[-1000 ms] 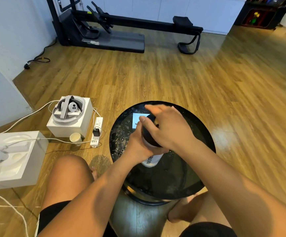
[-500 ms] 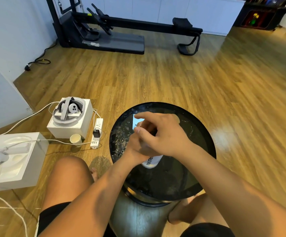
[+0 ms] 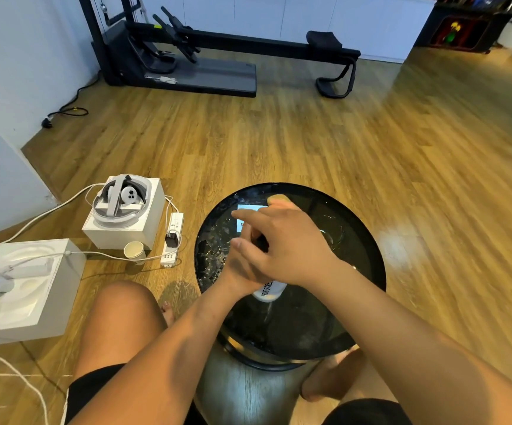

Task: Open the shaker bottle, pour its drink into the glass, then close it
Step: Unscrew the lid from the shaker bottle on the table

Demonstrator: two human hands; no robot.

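Note:
A white shaker bottle (image 3: 269, 290) with black lettering stands on the round black glass table (image 3: 368, 271). Only its lower body shows beneath my hands. My left hand (image 3: 242, 265) wraps around the bottle's body. My right hand (image 3: 291, 243) lies over the top, fingers curled on the black lid (image 3: 262, 240), of which just a sliver shows. A clear glass (image 3: 332, 233) stands on the table to the right of my right hand, faint against the dark top.
A lit phone (image 3: 245, 216) lies on the table behind my hands. On the floor at left are two white boxes (image 3: 144, 228) with headset parts, a paper cup (image 3: 135, 251), a power strip (image 3: 173, 237) and cables. My knees flank the table.
My right hand has turned on the lid, fingers swinging left and covering it more. The bottle and my left hand have stayed in place.

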